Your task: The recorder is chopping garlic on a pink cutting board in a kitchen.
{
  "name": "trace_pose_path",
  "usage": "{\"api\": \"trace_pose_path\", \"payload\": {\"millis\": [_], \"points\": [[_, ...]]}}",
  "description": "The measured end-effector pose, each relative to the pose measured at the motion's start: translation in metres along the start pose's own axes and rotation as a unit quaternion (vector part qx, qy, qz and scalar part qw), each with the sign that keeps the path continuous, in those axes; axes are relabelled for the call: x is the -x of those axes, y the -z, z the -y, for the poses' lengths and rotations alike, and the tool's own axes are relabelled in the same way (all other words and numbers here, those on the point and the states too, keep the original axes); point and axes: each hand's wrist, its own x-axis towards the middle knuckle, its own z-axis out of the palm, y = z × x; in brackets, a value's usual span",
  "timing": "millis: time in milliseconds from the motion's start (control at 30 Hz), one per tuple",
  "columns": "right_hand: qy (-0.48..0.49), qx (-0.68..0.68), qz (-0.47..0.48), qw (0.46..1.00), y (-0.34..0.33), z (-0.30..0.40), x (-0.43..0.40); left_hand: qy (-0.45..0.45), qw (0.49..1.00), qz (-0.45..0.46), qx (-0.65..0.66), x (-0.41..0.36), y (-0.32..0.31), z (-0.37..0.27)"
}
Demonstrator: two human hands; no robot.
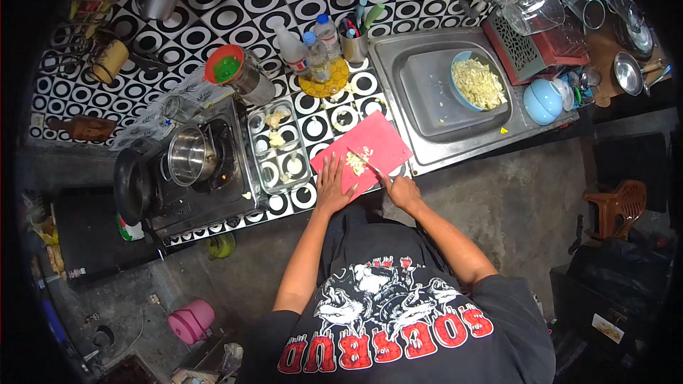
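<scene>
A red cutting board [385, 141] lies at a slant on the tiled counter between the stove and the sink. Pale chopped pieces [356, 163], perhaps garlic, are heaped on its middle, with smaller bits beside them. My right hand [401, 190] grips a knife [366, 160] by the handle, its blade lying across the board at the pieces. Flat on the board's left edge rests my left hand [332, 184], fingers spread, left of the pieces and holding nothing. A divided glass dish [305, 162] with pale peeled pieces stands to the left of the board.
The sink [421, 162] at right holds a blue bowl [460, 97] of chopped pale vegetable. Plastic bottles [318, 58] and a metal utensil cup [354, 49] stand behind the board. On the stove [184, 210] at left are a steel pot [187, 155] and a black pan [129, 186].
</scene>
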Motion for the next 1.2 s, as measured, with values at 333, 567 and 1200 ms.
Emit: {"api": "trace_pose_path", "payload": {"millis": [333,567,1200], "points": [[-0.025,-0.025,0.034,0.999,-0.001,0.006,-0.013,0.001,1.000,-0.013,0.005,0.001,-0.002,0.001],[-0.002,-0.033,0.018,0.999,-0.003,0.003,-0.018,0.004,1.000,-0.013,0.000,0.000,-0.003,0.002],[0.055,-0.108,-0.046,0.992,-0.035,-0.045,-0.018,-0.015,0.990,-0.122,0.071,-0.021,0.020,-0.025]]}}
